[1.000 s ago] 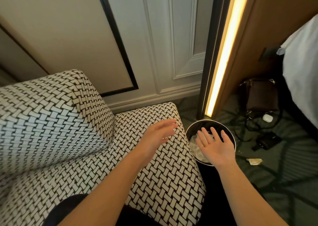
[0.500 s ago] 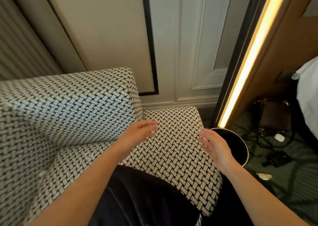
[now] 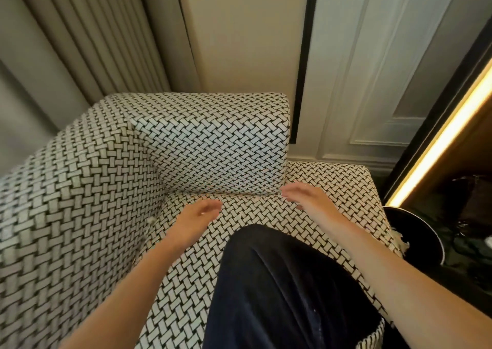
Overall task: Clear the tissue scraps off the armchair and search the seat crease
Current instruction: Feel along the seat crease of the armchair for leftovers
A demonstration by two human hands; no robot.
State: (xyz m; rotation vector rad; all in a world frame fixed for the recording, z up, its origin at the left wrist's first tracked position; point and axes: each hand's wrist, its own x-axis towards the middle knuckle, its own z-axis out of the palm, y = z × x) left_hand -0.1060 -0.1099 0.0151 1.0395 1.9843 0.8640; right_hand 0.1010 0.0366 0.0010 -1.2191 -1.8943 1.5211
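The armchair (image 3: 87,215) wears a black-and-white woven pattern and fills the middle and left. Its seat crease (image 3: 226,195) runs along the foot of the backrest cushion. My left hand (image 3: 195,215) hovers over the seat just before the crease, fingers relaxed and holding nothing. My right hand (image 3: 306,197) reaches toward the crease's right end, fingers loosely bent, holding nothing. A small pale tissue scrap (image 3: 151,220) clings where the left arm cushion meets the seat. A dark-trousered knee (image 3: 279,282) rests on the seat.
A round black waste bin (image 3: 423,231) stands on the floor right of the chair, with white tissue (image 3: 400,242) showing at its rim. Curtains hang behind at the left. A lit vertical strip (image 3: 439,146) and a dark bag (image 3: 468,202) are at the far right.
Both hands have moved left from the bin, over the seat, to the backrest crease. The view has swung left, and a knee now rests on the seat.
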